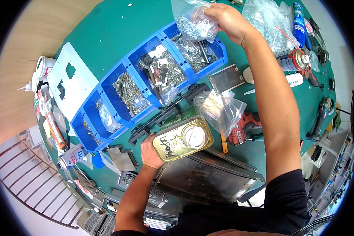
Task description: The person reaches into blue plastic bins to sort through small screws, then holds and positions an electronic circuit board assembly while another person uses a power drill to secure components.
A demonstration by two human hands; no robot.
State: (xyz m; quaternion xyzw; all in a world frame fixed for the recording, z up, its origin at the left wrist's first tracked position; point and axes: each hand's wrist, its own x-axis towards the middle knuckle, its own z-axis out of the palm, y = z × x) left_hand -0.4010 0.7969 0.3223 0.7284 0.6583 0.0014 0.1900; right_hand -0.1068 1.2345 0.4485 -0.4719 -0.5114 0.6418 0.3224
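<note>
While the green table (118, 19) bears bins (134, 74), railings (39, 181) show.

I'm looking down into what reads as a workshop: a green-topped bench (118, 23) carries blue bins (192, 76) full of screws (129, 92) and mixed hardware, with a red power tool (236, 132), spray cans (298, 29) and bare metal panels (204, 177) crowded around them.

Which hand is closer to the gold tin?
Left: the left hand is at the left side of the tin; the right hand is farther away, holding a clear bag.
</note>
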